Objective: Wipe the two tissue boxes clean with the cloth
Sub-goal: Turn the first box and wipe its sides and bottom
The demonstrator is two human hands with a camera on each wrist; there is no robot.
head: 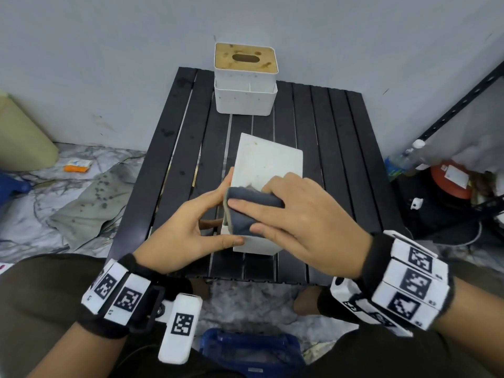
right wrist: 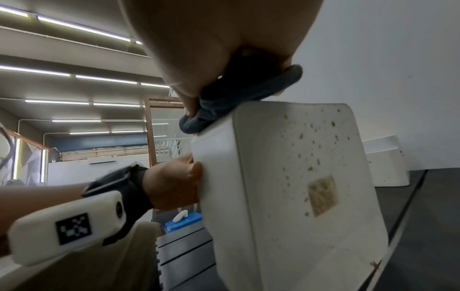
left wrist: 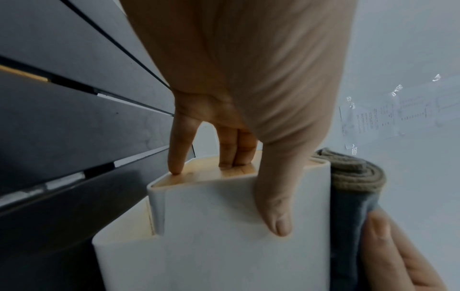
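Note:
A white tissue box [head: 268, 165] lies tipped over mid-table, its speckled, stained base [right wrist: 298, 177] facing right. My left hand [head: 215, 211] grips its near left corner, the thumb [left wrist: 276, 212] on the white side and the fingers [left wrist: 234, 155] on the wooden lid [left wrist: 194, 175]. My right hand [head: 286, 214] holds a folded grey cloth [head: 251, 211] and presses it on the box's upper face near the left edge. The second tissue box [head: 245, 77], white with a stained wooden lid, stands upright at the table's far edge.
The black slatted table [head: 169, 159] stands against a grey wall. A crumpled rag [head: 90, 203] and an orange packet [head: 77, 166] lie on the floor at left. At right are a black rack [head: 463, 105], a bottle [head: 406, 156] and clutter.

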